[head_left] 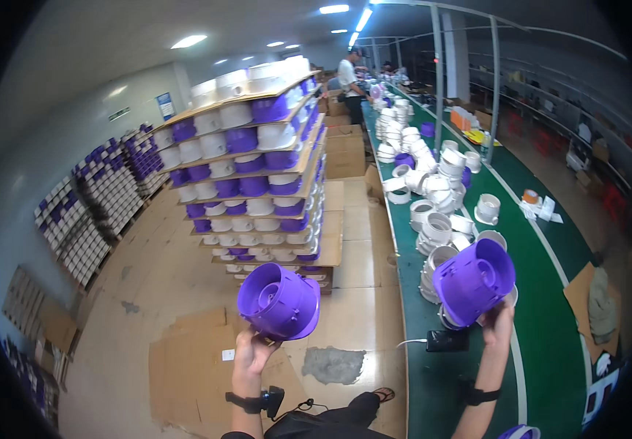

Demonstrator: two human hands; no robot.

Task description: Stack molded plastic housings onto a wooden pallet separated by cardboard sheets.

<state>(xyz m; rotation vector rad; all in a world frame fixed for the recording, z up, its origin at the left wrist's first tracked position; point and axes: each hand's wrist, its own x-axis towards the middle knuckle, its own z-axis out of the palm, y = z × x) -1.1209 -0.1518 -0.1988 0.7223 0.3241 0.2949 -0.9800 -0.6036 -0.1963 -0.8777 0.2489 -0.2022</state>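
Note:
My left hand [250, 353] holds up a purple round plastic housing [279, 301], its open side facing me. My right hand [497, 322] grips a second purple housing [474, 280] of the same kind, raised over the green conveyor belt [543, 322]. Both arms come up from the lower edge, each with a dark band at the wrist. Behind the right housing lies a heap of white round housings [433, 227] on the belt.
A tall pallet stack [253, 161] of white and purple housings between cardboard sheets stands ahead on the left. More stacks [89, 212] line the left wall. A person [349, 80] stands far down the belt. Cardboard sheets [191, 358] lie on the floor.

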